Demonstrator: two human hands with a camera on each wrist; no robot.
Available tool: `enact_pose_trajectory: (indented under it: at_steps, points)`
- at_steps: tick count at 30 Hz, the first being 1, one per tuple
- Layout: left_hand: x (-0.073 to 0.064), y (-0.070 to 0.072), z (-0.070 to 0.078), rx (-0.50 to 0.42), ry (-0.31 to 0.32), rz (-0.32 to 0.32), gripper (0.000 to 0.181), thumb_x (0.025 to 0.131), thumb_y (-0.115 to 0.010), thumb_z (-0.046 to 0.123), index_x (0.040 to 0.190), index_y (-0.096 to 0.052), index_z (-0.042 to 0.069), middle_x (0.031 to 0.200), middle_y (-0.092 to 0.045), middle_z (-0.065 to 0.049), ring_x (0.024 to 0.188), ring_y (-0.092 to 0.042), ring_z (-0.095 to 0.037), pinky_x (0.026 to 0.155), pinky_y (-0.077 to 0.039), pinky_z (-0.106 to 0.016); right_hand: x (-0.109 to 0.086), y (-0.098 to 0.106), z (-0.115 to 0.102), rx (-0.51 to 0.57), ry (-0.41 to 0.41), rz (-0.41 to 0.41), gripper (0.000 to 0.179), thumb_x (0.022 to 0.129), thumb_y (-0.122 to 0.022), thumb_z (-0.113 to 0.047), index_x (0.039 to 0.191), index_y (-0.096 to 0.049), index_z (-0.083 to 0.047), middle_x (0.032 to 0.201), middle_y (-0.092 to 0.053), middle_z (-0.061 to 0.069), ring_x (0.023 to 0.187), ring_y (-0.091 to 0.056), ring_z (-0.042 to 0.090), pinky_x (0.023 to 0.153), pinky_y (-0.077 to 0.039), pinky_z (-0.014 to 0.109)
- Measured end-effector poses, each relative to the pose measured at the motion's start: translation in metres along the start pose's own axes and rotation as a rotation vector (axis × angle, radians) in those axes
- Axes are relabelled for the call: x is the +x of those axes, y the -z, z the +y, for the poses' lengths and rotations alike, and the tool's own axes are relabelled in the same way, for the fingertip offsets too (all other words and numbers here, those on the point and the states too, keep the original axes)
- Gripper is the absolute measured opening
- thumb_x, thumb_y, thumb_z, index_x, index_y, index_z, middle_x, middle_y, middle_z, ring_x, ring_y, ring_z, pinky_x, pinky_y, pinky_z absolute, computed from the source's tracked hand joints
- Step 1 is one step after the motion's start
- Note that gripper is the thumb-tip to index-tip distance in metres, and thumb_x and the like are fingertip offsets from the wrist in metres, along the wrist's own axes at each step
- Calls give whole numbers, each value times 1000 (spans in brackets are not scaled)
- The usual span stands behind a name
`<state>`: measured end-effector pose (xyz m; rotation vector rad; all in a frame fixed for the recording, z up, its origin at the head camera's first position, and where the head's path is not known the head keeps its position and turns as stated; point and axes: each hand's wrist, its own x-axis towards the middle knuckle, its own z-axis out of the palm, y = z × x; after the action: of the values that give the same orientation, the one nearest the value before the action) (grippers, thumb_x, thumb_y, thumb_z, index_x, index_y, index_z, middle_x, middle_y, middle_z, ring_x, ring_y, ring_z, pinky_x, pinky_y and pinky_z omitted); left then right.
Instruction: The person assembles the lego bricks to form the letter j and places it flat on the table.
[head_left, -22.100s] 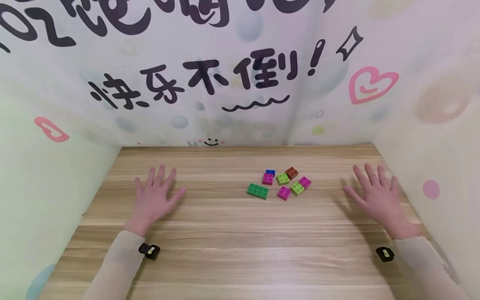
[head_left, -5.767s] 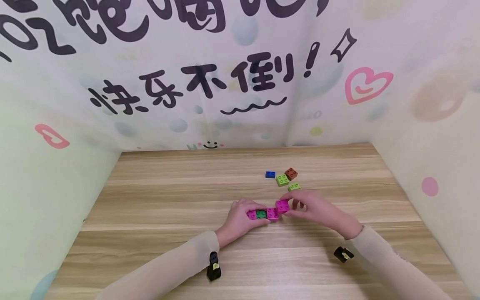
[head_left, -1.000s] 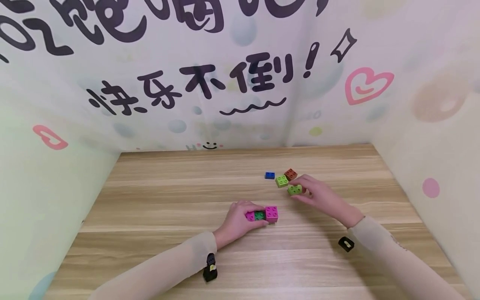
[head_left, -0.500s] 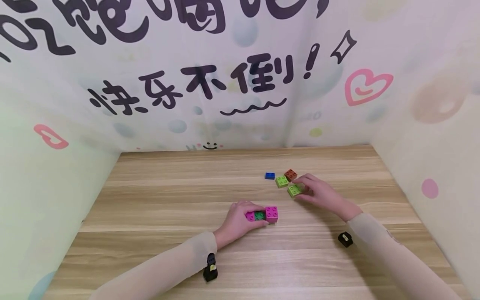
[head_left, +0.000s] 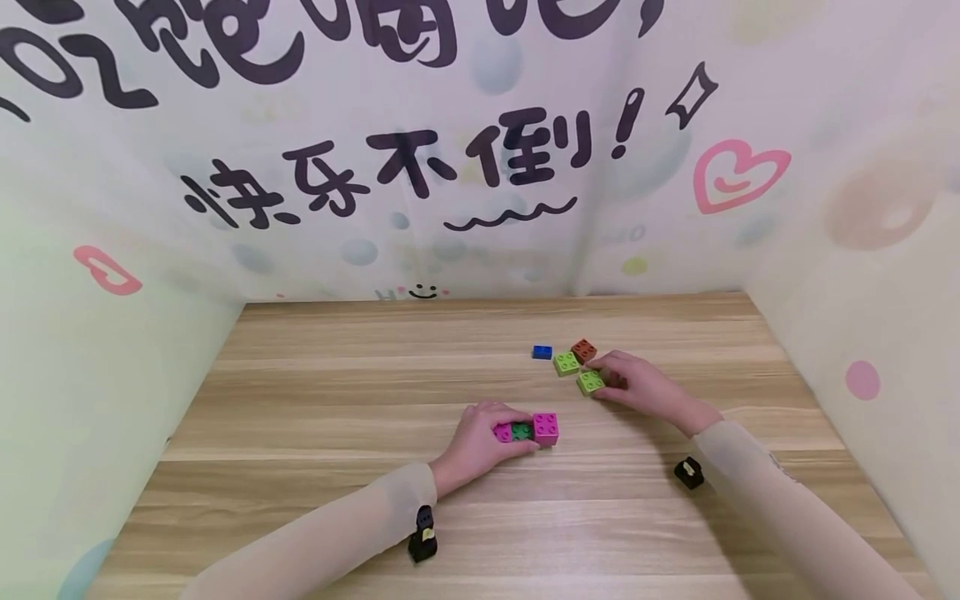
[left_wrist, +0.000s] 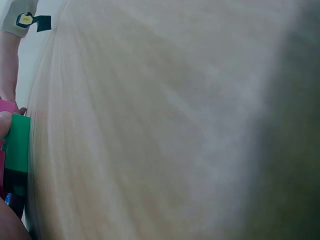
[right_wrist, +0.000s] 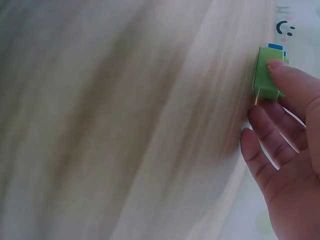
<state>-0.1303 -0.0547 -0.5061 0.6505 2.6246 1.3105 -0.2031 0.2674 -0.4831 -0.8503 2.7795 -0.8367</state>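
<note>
In the head view, my left hand [head_left: 480, 446] grips a green toy brick [head_left: 521, 431] on the table. A magenta brick [head_left: 503, 432] sits on its left part, and a taller magenta stack [head_left: 545, 429] stands at its right end. My right hand [head_left: 648, 387] pinches a lime-green toy brick [head_left: 591, 382], studs up, farther back to the right. The right wrist view shows my thumb against the side of this lime brick [right_wrist: 268, 74]; the other fingers are partly behind it. In the left wrist view, the green brick [left_wrist: 18, 147] shows only at the left edge.
Just behind the right hand's brick lie another lime brick [head_left: 566, 363] and a reddish-brown brick [head_left: 583, 349]. A small blue brick [head_left: 542, 352] is left of them. The wooden table [head_left: 337, 358] ends at a printed back wall [head_left: 337, 267].
Both hands, first spread flat and apart, came to the bricks. The green and magenta bricks were joined, and one magenta brick went on top at right. Lately the lime brick turned slightly in my right fingers.
</note>
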Motion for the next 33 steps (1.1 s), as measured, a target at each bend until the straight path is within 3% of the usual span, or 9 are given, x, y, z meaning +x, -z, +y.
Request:
enact_pose_trajectory:
  at_steps: [8,19,33]
  points:
    - [1,-1,0,1,4,0,45,86,-86,41,124,-77,20,121,-74,4,115,-58,-17,104,-38,-46,-4,-2,0,35,-20,27,34,92,-81,-14,123,-70,-5,102,-67,-1,86,-59,11,77,-54,31]
    - [0,0,2,3,15,0,45,86,-86,41,125,-77,19,122,-74,3,116,-59,-18,104,-38,-46,-16,-2,-3,87,-77,37,35,94,-80,-22,125,-70,-11,107,-70,-3,89,-62,10,78,-54,30]
    - [0,0,2,10,8,5,45,86,-86,41,124,-77,19,122,-74,3,116,-59,-18,105,-37,-47,-25,2,-24,69,-16,76,36,90,-83,-16,123,-70,-11,105,-70,-4,87,-62,8,76,-55,28]
